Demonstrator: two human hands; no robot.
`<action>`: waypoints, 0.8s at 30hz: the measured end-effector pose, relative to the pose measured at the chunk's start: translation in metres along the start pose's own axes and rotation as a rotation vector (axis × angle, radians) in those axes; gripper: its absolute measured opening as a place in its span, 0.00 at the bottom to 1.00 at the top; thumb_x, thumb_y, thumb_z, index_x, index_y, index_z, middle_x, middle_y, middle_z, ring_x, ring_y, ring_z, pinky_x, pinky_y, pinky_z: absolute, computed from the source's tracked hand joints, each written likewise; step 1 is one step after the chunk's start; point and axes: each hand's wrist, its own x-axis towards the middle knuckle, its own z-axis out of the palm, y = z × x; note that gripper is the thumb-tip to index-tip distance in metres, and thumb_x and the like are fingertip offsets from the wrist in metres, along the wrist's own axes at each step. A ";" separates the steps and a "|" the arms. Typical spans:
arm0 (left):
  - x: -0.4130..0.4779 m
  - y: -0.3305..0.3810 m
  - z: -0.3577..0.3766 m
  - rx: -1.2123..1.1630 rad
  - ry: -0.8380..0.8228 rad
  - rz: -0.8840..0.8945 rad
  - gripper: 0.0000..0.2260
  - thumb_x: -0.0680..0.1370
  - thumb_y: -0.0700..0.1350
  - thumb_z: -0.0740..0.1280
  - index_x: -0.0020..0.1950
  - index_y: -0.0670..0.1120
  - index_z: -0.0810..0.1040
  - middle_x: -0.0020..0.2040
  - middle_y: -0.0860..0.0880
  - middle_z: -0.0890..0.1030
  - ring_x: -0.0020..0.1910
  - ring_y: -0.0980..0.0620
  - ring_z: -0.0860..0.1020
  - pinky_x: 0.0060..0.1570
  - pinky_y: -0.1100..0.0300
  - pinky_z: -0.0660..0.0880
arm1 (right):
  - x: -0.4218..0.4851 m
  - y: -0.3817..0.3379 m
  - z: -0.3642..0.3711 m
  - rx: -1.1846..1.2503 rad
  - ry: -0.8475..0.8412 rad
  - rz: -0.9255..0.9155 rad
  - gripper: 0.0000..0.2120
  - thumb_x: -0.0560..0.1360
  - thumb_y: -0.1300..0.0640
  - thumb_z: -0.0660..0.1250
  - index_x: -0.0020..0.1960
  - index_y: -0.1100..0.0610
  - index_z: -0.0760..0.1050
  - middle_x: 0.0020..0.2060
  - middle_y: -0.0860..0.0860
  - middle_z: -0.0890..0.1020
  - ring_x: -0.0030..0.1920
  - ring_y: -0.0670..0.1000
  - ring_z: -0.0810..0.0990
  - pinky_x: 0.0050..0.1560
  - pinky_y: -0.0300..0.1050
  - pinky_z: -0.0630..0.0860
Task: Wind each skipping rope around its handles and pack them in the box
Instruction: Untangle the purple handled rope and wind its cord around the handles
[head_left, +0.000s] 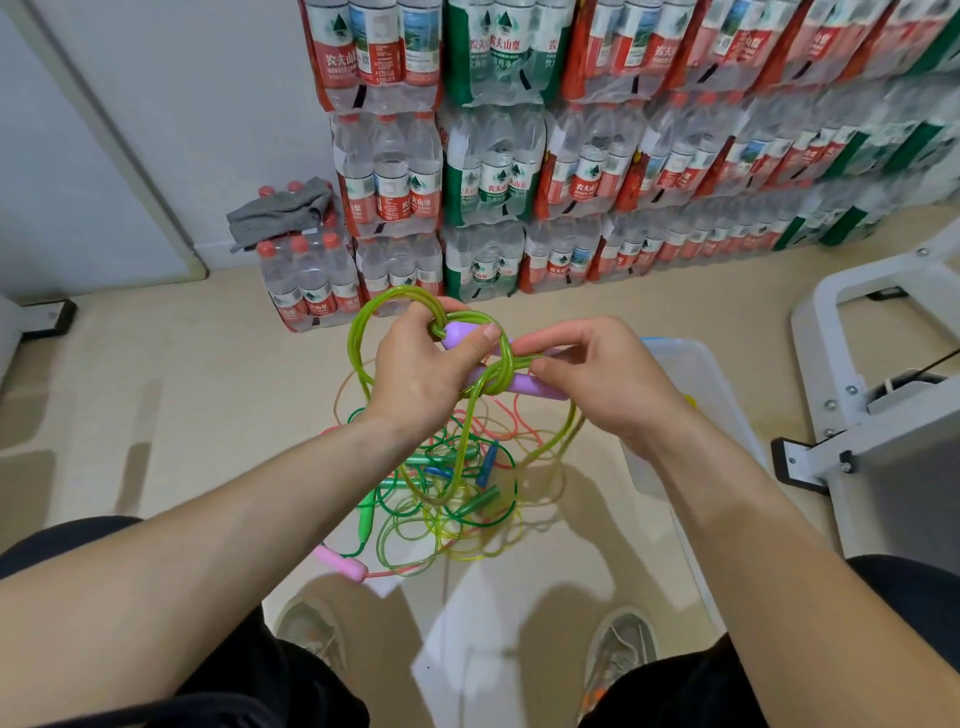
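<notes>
My left hand (423, 364) grips two purple handles (535, 387) of a yellow-green skipping rope (363, 322), which loops up over the hand and crosses the handles. My right hand (592, 374) pinches a strand of that rope just right of the crossing. More of the rope hangs down toward the floor. Below the hands lies a tangled pile of ropes (452, 493) in green, orange and yellow, with blue, green and pink handles (343, 564). A clear plastic box (691, 374) stands on the floor to the right, partly hidden by my right forearm.
Stacked packs of bottled water (519, 156) line the wall ahead, with a grey cloth (283, 210) on one low pack. A white metal frame (883, 364) stands at the right. My shoes (618, 649) and knees are at the bottom edge.
</notes>
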 end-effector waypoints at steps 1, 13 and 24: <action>-0.001 0.001 -0.001 0.006 -0.009 0.003 0.18 0.71 0.58 0.75 0.53 0.49 0.77 0.44 0.50 0.84 0.46 0.48 0.82 0.50 0.48 0.80 | 0.001 0.000 -0.003 -0.039 0.010 0.008 0.15 0.76 0.68 0.69 0.44 0.47 0.84 0.43 0.55 0.85 0.39 0.48 0.81 0.46 0.42 0.77; -0.001 0.009 -0.006 0.010 -0.023 0.047 0.17 0.73 0.53 0.75 0.57 0.47 0.78 0.48 0.50 0.84 0.50 0.49 0.82 0.51 0.49 0.79 | -0.004 -0.009 -0.008 -0.635 0.285 0.117 0.19 0.72 0.38 0.72 0.38 0.53 0.74 0.36 0.47 0.79 0.41 0.53 0.77 0.36 0.46 0.67; -0.005 0.005 0.000 -0.040 -0.057 0.057 0.15 0.74 0.47 0.76 0.57 0.46 0.77 0.45 0.50 0.82 0.39 0.57 0.81 0.41 0.58 0.81 | -0.010 -0.023 -0.017 -0.222 -0.288 -0.035 0.19 0.81 0.70 0.58 0.51 0.55 0.85 0.34 0.45 0.83 0.35 0.40 0.75 0.41 0.34 0.71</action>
